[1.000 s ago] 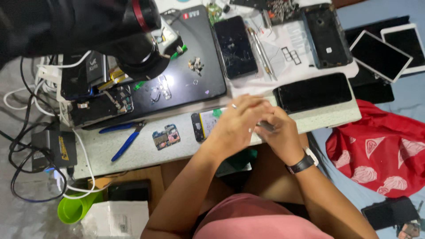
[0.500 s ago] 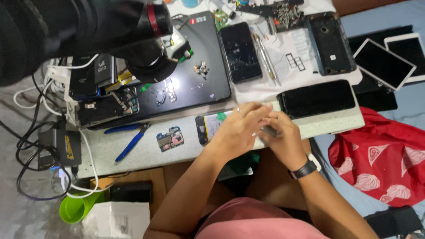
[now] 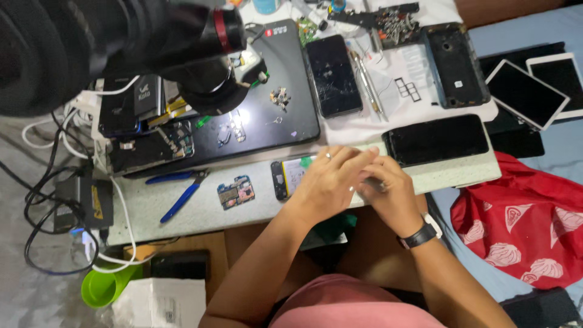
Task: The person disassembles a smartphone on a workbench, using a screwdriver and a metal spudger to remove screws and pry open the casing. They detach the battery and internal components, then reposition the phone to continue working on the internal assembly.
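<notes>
Both hands meet at the front edge of the bench (image 3: 200, 212): the left hand (image 3: 331, 182) lies curled over an opened phone (image 3: 290, 178), the right hand (image 3: 388, 194) closes on something small that cannot be made out. Just beside them lies one dark phone (image 3: 436, 140); two more rest further back. Left along the edge, with free room between, are one circuit board (image 3: 236, 193) and one pair of blue pliers (image 3: 182, 197).

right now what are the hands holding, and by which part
Both hands meet over an opened phone. The right hand pinches something small at its fingertips, mostly hidden. What the left hand grips cannot be told.
</notes>
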